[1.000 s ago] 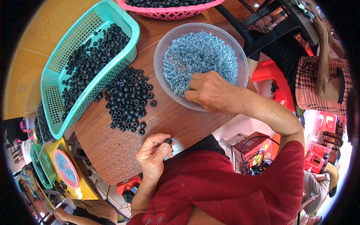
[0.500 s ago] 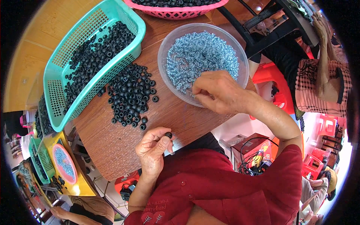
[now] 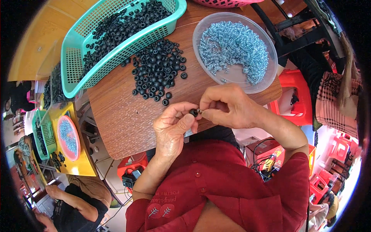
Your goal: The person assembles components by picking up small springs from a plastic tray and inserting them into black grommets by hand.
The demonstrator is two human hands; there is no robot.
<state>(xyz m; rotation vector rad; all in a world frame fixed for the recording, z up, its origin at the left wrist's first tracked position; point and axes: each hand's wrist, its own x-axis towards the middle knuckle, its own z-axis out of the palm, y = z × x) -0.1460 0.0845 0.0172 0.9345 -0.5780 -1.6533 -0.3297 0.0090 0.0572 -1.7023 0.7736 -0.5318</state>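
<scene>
1. Bead (image 3: 193, 112), black and round, sat near the close edge of our brown table (image 3: 119, 121), gripped in a pinch by our left hand (image 3: 171, 129).
2. Our right hand (image 3: 228, 106) was pinched shut on a small silvery piece (image 3: 199, 111) right beside that bead; we could not tell whether the two touched.
3. In front of us lay loose black beads (image 3: 158, 71), next to a green basket (image 3: 123, 54) that held more.
4. To their right we had a clear bowl (image 3: 236, 76) of shiny pale-blue pieces (image 3: 235, 40).
</scene>
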